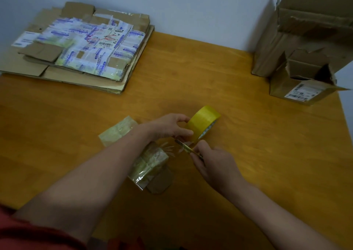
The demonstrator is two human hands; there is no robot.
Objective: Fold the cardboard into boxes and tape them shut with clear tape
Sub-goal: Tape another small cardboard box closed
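Fingers of the left hand curled over the near rim of the yellow tape roll, thumb underneath, pinching it between them and holding it on edge over the wooden table. Roll directly beyond those fingertips, open core turned to the right. Fingers of the right hand bunched tight round the handle of a slim yellowish cutter, blade end pointing up and left, just beneath the left thumb and close under the bottom of the roll. Crinkled strip of clear tape running down from the roll toward a small taped box; cannot tell whether the blade touches the strip. Box lying on the table under the left wrist, between the two forearms and just left of the right knuckles, glossy with tape, one flap spread flat to the far left of it. Well apart at the far left corner, against the pale wall, a stack of flattened cardboard, top sheet covered in printed tape and labels. At the far right edge, a large open box with a smaller open box touching its near side, shipping label facing forward. Red sleeve at the lower left.
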